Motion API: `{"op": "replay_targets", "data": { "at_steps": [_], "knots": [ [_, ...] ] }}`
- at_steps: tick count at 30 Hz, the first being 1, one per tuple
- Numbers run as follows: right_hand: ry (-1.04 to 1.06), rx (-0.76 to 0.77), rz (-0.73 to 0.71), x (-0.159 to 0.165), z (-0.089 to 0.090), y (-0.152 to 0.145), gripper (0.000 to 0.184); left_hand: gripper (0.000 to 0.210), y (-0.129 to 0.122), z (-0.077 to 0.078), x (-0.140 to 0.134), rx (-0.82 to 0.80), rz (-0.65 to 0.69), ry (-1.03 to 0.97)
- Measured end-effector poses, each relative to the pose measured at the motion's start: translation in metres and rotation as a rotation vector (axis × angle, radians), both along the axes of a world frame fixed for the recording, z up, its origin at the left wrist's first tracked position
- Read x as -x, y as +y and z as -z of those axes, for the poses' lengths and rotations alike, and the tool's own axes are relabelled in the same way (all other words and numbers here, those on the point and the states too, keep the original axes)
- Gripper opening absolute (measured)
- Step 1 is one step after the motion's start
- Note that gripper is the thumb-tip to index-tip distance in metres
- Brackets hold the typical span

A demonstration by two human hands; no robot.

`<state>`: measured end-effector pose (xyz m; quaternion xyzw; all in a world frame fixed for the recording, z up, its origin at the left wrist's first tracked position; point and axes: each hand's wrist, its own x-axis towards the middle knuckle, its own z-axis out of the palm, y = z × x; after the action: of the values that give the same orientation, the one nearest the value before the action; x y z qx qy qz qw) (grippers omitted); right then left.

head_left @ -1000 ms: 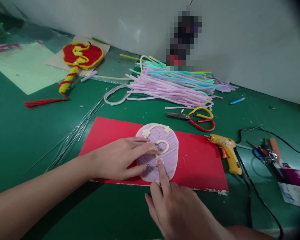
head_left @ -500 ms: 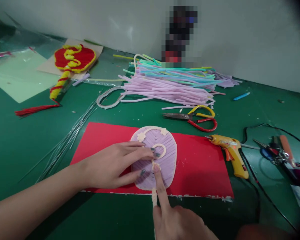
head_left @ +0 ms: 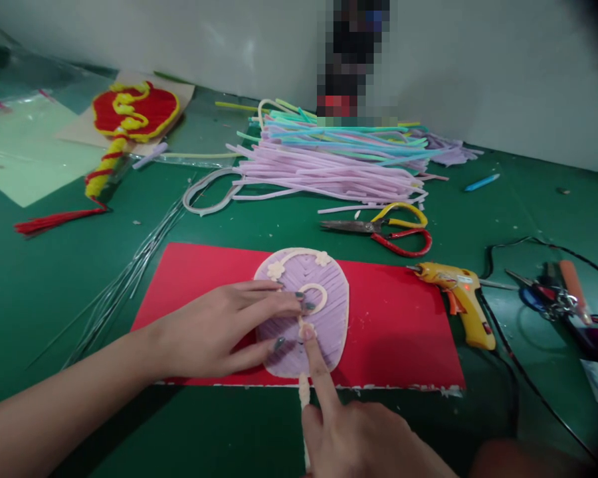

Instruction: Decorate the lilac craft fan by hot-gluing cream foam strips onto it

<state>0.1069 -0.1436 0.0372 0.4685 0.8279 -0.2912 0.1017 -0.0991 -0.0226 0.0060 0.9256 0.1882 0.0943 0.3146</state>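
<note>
A round lilac fan [head_left: 333, 292] with a cream rim lies on a red sheet [head_left: 393, 325]. On it are a cream curved strip, small flowers [head_left: 276, 269] and a cream ring [head_left: 323, 299]. My left hand [head_left: 219, 325] rests open across the fan's left side, its fingertips beside the ring. With its index finger stretched out, my right hand [head_left: 359, 425] presses on a small cream piece below the ring, mostly covered by the fingertip. Its other fingers are curled and partly hidden. The fan's cream handle [head_left: 304, 392] runs down beside that hand.
Yellow-and-red-handled scissors [head_left: 398, 226] lie behind the red sheet, and a yellow glue gun [head_left: 458, 292] overlaps its right end. Pastel pipe cleaners [head_left: 323, 172] are heaped by the wall. Thin wires [head_left: 144, 259] and a red-yellow fan [head_left: 134, 113] lie left. Tools [head_left: 548, 299] sit far right.
The view has shifted slightly, so most things appear a little further left and higher. Both hands keep the same places on the fan.
</note>
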Motion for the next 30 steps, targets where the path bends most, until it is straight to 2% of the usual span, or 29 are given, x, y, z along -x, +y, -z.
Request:
{"op": "replay_targets", "data": {
  "at_steps": [3,6,9,11,16,20,22,27,30],
  "knots": [
    [-0.019,-0.034,-0.092,-0.002,-0.002,0.011,0.025,0.043,0.000,-0.001,0.000,-0.006,0.005,0.000],
    [-0.026,-0.128,-0.209,-0.010,-0.021,0.029,0.027,0.042,0.000,-0.002,-0.001,0.001,0.009,0.000],
    [-0.003,-0.139,-0.183,-0.022,-0.041,0.045,0.023,0.042,0.000,-0.002,-0.001,0.014,0.013,-0.011],
    [0.008,-0.108,-0.153,-0.029,-0.047,0.050,0.018,0.042,0.000,-0.002,-0.001,0.017,0.011,-0.013],
    [-0.021,-0.128,-0.205,-0.024,-0.042,0.046,0.020,0.041,0.000,-0.002,-0.002,0.010,0.008,-0.023],
    [-0.058,-0.185,-0.410,-0.013,-0.039,0.040,0.023,0.040,0.000,-0.002,-0.003,0.020,-0.001,-0.032],
    [-0.083,-0.203,-0.464,-0.009,-0.040,0.038,0.024,0.039,0.000,-0.002,-0.003,0.024,-0.008,-0.032],
    [-0.040,-0.134,-0.385,-0.004,-0.044,0.036,0.023,0.037,0.001,-0.002,-0.003,0.019,-0.029,-0.015],
    [0.042,-0.126,-0.227,-0.010,-0.041,0.035,0.025,0.035,0.000,-0.002,-0.003,0.015,-0.038,-0.028]
  ]
}}
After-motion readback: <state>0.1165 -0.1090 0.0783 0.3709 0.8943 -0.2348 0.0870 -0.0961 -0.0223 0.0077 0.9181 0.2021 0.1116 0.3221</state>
